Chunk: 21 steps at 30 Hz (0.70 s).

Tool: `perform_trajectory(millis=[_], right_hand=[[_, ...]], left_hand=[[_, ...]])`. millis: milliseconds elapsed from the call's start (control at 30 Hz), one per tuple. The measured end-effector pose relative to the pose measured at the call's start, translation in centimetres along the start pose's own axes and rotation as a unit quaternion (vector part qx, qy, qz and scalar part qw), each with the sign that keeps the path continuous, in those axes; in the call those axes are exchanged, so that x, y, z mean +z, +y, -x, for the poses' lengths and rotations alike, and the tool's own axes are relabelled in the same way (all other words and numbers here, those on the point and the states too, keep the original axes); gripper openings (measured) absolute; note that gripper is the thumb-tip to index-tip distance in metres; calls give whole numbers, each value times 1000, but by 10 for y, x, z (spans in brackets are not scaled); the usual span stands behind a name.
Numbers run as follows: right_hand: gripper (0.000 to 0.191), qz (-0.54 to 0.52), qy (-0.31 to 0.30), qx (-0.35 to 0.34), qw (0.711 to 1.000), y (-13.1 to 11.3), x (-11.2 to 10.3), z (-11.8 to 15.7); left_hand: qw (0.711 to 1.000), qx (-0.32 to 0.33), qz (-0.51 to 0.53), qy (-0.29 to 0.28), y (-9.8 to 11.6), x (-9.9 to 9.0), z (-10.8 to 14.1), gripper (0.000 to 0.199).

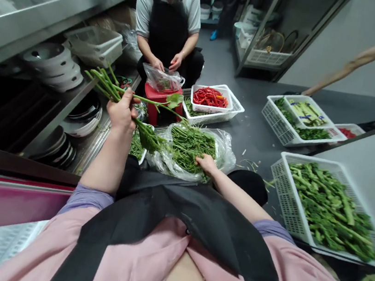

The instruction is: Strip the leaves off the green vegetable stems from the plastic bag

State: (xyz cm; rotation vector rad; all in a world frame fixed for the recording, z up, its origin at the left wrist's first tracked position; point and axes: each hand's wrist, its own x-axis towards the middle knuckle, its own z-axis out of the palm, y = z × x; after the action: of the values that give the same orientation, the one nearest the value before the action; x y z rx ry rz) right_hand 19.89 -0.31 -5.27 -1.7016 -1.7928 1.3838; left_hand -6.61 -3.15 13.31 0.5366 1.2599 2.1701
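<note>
Raised at the left, my left hand [122, 109] is closed around a bunch of leafy green stems [146, 135]. The cut ends stick out to the upper left, and the leaves hang down toward the right. Below and to the right, a heap of thin green stems [192, 143] lies in an opened clear plastic bag [226, 153] in front of my knees. At the right edge of that heap, my right hand [206, 163] has its fingers closed on some of the stems. Its fingertips are partly hidden among the greens.
Across from me, a person handles a plastic bag [163, 79] over a red stool [154, 103]. Red chillies [210, 98] fill a white basket beside it. Greens fill a large basket [281, 181] at right; another person's arm [355, 64] reaches in behind. Metal shelves [63, 6] stand left.
</note>
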Motion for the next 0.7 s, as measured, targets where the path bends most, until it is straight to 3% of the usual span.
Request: perform_trajectory(millis=[100, 200, 300, 400, 467, 567, 700], right_hand=[[14, 87, 44, 21, 995, 5, -9, -12], [20, 174, 109, -22, 978, -10, -21, -22], [22, 133, 122, -63, 981, -32, -34, -23], [36, -66, 69, -80, 992, -54, -46, -13], [41, -192, -22, -103, 976, -67, -51, -4], [40, -257, -149, -125, 947, -86, -50, 11], [23, -275, -135, -119, 944, -95, -40, 26]], left_hand=[[1000, 4, -20, 2, -4, 1, -2, 32], [999, -17, -30, 2, -9, 3, 0, 34], [999, -39, -38, -5, -11, 3, 5, 35], [997, -57, -48, -32, -13, 4, 11, 35], [995, -69, -52, -55, -18, 5, 16, 35], [990, -90, -61, -88, -30, 7, 22, 34], [988, -100, -65, -100, -43, 7, 25, 32]])
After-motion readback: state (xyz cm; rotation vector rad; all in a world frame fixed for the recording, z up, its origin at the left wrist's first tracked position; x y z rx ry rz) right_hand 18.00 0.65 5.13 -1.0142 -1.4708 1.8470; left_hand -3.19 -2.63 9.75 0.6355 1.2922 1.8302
